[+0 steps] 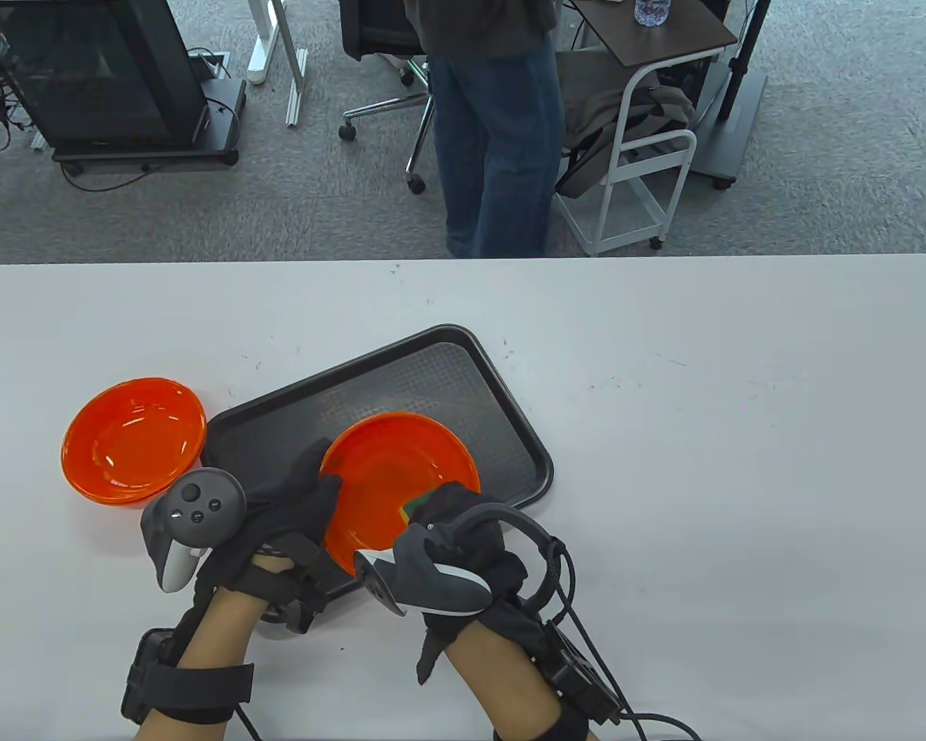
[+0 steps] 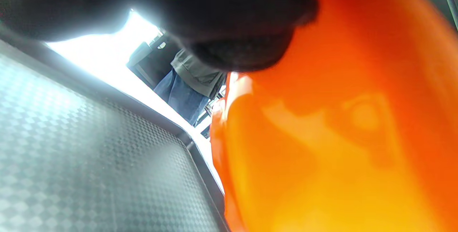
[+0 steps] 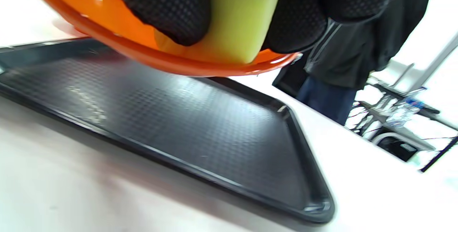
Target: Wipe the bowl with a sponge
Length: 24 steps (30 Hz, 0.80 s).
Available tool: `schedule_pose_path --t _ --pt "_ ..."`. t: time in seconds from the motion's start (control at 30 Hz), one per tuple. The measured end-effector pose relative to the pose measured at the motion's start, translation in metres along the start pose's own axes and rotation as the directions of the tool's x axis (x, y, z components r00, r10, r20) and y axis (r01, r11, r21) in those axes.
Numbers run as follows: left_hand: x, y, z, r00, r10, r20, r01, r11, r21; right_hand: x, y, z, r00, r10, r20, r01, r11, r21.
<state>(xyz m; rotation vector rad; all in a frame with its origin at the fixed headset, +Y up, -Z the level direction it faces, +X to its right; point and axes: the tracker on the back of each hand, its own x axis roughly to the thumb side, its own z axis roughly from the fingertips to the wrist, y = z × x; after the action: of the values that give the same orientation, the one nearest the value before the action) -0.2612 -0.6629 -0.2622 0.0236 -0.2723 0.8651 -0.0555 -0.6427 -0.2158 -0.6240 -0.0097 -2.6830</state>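
Note:
An orange bowl (image 1: 390, 482) is held tilted above the black tray (image 1: 463, 370). My left hand (image 1: 301, 502) grips its left rim with curled fingers. My right hand (image 1: 451, 517) holds a yellow-green sponge (image 1: 415, 505) pressed inside the bowl near its right rim. In the right wrist view the sponge (image 3: 238, 21) sits between my gloved fingers (image 3: 171, 6) against the bowl (image 3: 118, 39), above the tray (image 3: 200, 128). The left wrist view shows the bowl's underside (image 2: 340, 135) close up over the tray (image 2: 89, 160).
A second orange bowl (image 1: 133, 440) rests on the white table (image 1: 741, 478) left of the tray. A person in jeans (image 1: 494, 154) stands beyond the table's far edge, beside a white cart (image 1: 640, 185) and office chairs.

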Motion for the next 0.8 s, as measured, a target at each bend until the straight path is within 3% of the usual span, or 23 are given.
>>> schedule_pose_path --t 0.07,0.23,0.43,0.63,0.8 --pt "0.002 -0.002 0.0 1.0 0.002 0.007 -0.001 1.0 -0.023 -0.004 0.002 -0.002 1.0 0.008 -0.03 -0.009 1.0 -0.013" --pt "0.008 -0.007 0.002 1.0 -0.002 0.029 0.003 0.999 -0.05 -0.01 0.003 -0.003 0.998 0.007 -0.059 -0.018 0.98 -0.198" --pt "0.009 -0.01 0.003 0.998 0.057 0.036 -0.054 0.996 -0.065 -0.009 0.001 -0.002 0.996 -0.081 0.031 0.087 0.911 -0.404" --pt "0.011 -0.014 0.002 0.997 0.008 0.072 -0.005 0.999 -0.039 -0.006 0.005 -0.001 0.94 -0.274 0.205 0.338 0.838 -0.429" --pt "0.007 -0.014 0.003 0.998 0.035 0.051 -0.035 0.999 -0.005 0.0 0.007 -0.001 0.886 -0.327 0.327 0.444 0.8 -0.404"
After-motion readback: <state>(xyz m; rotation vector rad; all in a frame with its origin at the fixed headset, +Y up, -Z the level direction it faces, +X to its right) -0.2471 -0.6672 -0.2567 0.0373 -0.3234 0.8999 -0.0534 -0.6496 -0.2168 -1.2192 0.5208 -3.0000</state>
